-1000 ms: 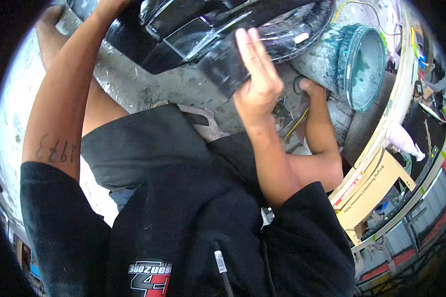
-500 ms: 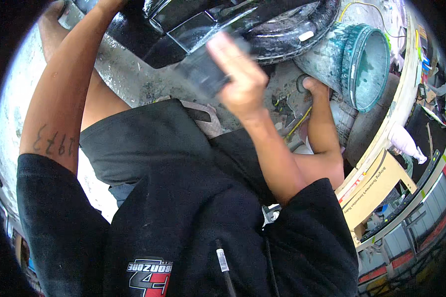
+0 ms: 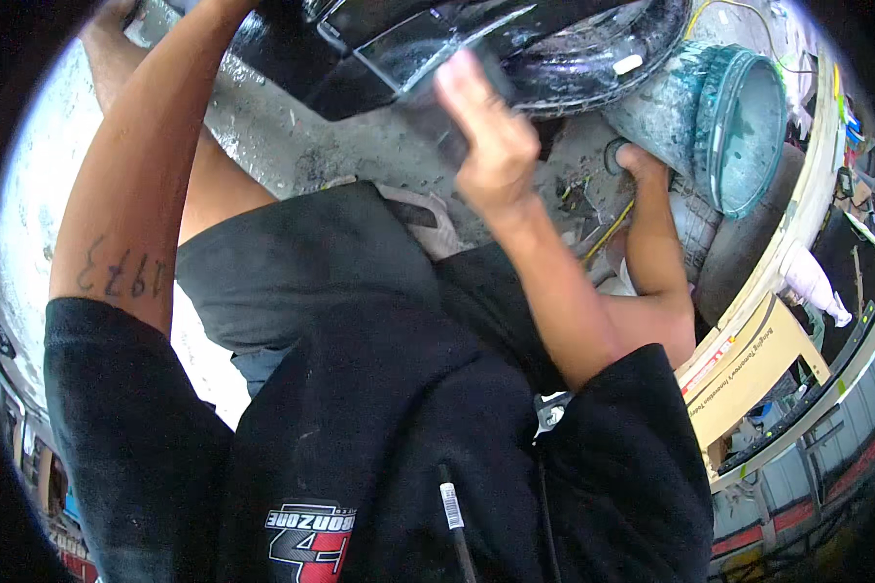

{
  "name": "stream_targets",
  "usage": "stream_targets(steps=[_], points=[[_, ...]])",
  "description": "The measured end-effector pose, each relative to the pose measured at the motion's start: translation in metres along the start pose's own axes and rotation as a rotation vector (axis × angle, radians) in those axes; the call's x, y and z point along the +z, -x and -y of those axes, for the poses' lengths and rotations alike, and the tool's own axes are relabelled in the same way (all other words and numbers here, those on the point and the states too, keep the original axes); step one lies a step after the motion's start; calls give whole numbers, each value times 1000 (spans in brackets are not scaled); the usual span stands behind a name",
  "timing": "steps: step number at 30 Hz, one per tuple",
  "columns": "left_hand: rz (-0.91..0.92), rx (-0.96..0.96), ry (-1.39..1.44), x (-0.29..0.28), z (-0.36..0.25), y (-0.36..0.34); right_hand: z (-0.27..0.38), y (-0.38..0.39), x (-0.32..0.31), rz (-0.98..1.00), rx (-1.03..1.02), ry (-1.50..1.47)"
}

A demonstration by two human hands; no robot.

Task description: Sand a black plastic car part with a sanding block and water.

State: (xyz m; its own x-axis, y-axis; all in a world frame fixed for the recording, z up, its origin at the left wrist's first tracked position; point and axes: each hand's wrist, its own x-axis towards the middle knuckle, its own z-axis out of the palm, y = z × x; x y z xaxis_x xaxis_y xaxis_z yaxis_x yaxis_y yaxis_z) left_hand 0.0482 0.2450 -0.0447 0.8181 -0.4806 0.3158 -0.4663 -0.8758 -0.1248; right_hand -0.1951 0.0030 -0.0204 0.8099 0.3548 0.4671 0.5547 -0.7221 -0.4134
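Fisheye view, brightest at left, where overexposure erased detail to white. Blur softened your right hand (image 3: pixel 499 151) and its block (image 3: pixel 439 126); glare streaked the panel (image 3: pixel 394 53); your shirt (image 3: pixel 379 418) registered near-uniform black. Straight edges bowed toward a black rim.

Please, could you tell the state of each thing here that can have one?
Black part: glossy, wet-looking
Dark pad: held, blurred; contact with the black part unclear
Right hand: closed on the dark pad
Left hand: out of view
Teal bucket: uncovered, stained outside
Cardboard box: partly open
White bottle: fullness unclear
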Motion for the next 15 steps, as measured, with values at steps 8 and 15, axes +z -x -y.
stream_targets(steps=[8,15], points=[[352,-340,45,-34,-12,-10,-9,-15,-19,32,7,94],[-18,-239,325,-61,-23,-9,-24,-19,-22,-39,141,83]])
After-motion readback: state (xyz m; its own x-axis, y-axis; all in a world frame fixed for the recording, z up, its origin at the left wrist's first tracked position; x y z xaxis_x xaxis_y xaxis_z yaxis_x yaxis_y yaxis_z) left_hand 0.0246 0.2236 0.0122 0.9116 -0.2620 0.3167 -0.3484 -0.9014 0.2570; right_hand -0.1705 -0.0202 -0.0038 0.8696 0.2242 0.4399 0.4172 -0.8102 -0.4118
